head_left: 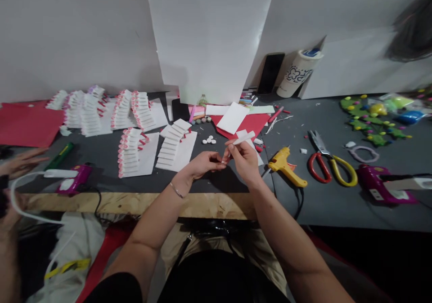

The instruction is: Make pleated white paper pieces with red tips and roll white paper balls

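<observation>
My left hand [203, 163] is closed in a pinch just above the table, fingertips meeting those of my right hand. Between them is a small whitish piece, too small to name. My right hand [243, 160] is closed as well, with a white stick-like piece [245, 137] slanting up from its fingers. Several small white discs [209, 140] lie just beyond my left hand. To the left, a white card with a fan of folded white strips [170, 149] lies flat. A yellow glue gun [282, 164] rests right of my right hand.
More fan-shaped paper pieces [130, 152] lie at the left. Red-and-yellow-handled scissors [324, 159], a purple power strip [381, 186] and green felt shapes [362, 121] are at the right. A phone [271, 73] and white tumbler [297, 74] stand behind. Another person's hand [27, 161] is far left.
</observation>
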The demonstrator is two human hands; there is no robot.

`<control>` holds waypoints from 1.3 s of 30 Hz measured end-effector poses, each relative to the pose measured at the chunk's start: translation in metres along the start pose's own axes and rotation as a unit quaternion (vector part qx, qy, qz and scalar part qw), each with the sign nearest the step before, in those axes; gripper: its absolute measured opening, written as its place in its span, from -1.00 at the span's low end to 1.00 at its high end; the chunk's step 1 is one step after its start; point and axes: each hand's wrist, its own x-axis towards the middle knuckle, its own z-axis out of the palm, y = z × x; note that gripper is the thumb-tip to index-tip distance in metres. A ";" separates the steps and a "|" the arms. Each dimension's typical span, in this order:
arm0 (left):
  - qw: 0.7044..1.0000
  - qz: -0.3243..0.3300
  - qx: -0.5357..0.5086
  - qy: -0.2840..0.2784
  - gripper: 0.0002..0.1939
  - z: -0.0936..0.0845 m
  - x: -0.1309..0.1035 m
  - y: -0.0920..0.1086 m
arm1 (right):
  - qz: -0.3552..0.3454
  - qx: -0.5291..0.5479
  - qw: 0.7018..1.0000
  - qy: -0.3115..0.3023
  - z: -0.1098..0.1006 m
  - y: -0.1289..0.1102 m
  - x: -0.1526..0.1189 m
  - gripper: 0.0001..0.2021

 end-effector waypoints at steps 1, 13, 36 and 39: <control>1.000 0.015 0.005 0.008 -0.62 0.000 0.000 -0.001 | 0.000 -0.001 1.000 -0.002 0.000 0.001 0.000 -0.73; 0.994 0.051 0.044 0.086 -0.70 0.001 0.001 -0.002 | 0.004 -0.049 0.994 0.099 0.000 0.003 0.003 -0.68; 0.780 0.382 0.351 0.350 -0.82 -0.002 -0.004 -0.003 | 0.251 0.130 0.956 0.075 -0.004 0.010 0.014 -0.67; 0.759 0.415 0.359 0.351 -0.83 -0.003 -0.003 -0.004 | 0.283 0.165 0.942 0.070 -0.004 0.009 0.015 -0.75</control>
